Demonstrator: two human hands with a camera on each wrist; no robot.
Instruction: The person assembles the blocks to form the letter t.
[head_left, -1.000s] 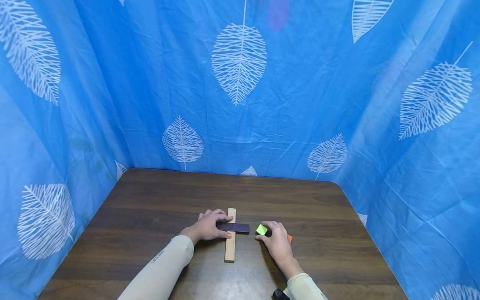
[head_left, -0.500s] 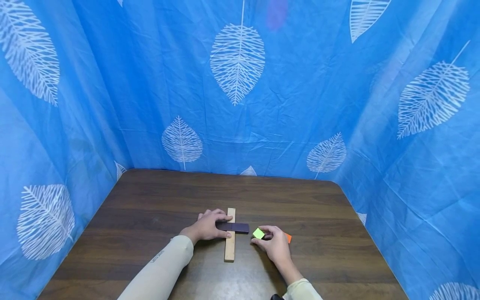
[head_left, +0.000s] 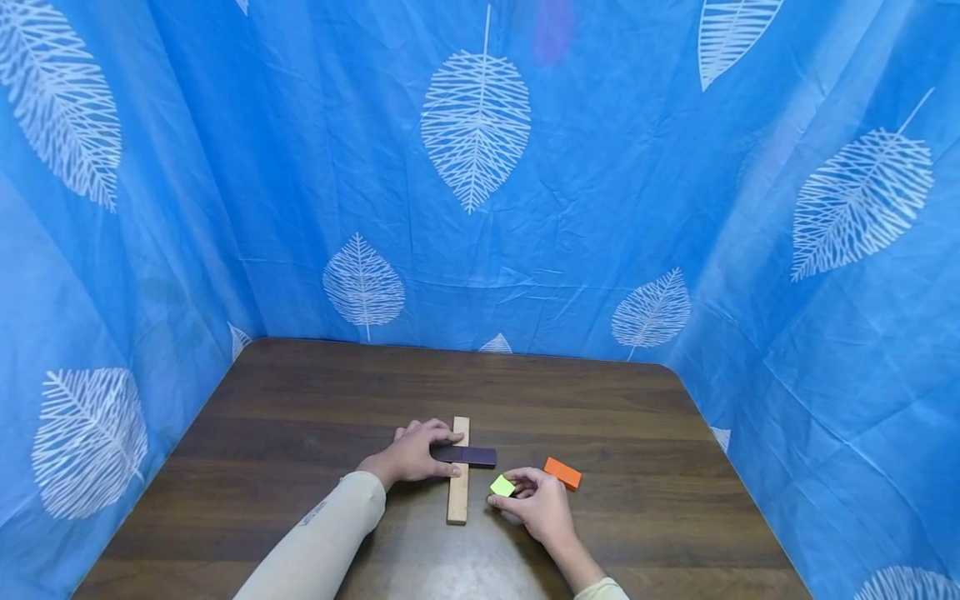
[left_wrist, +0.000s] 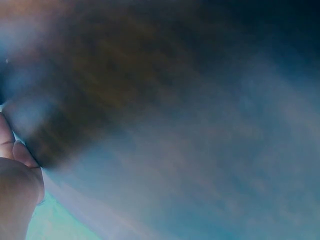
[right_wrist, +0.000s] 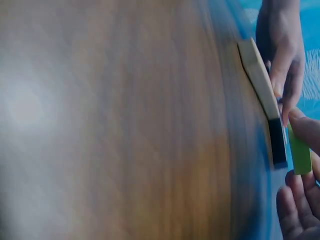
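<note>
In the head view a pale wooden strip (head_left: 457, 500) lies lengthwise on the table, crossed by a dark purple-black block (head_left: 480, 457). My left hand (head_left: 408, 454) holds the dark block's left part, thumb and forefinger either side of it with their tips over the strip. My right hand (head_left: 542, 504) pinches a lime-green block (head_left: 502, 486) between thumb and fingers, just right of the strip and nearer me than the dark block's end. The right wrist view shows the green block (right_wrist: 301, 152) beside the dark block (right_wrist: 278, 145). The left wrist view is mostly blurred.
An orange block (head_left: 562, 473) lies on the brown wooden table (head_left: 637, 517), just beyond my right hand. Blue curtains (head_left: 577, 208) with white leaf prints stand along the table's back and sides.
My right hand has moved left and towards me with the green block, uncovering the orange block. The left hand, the dark block and the strip have stayed nearly still.
</note>
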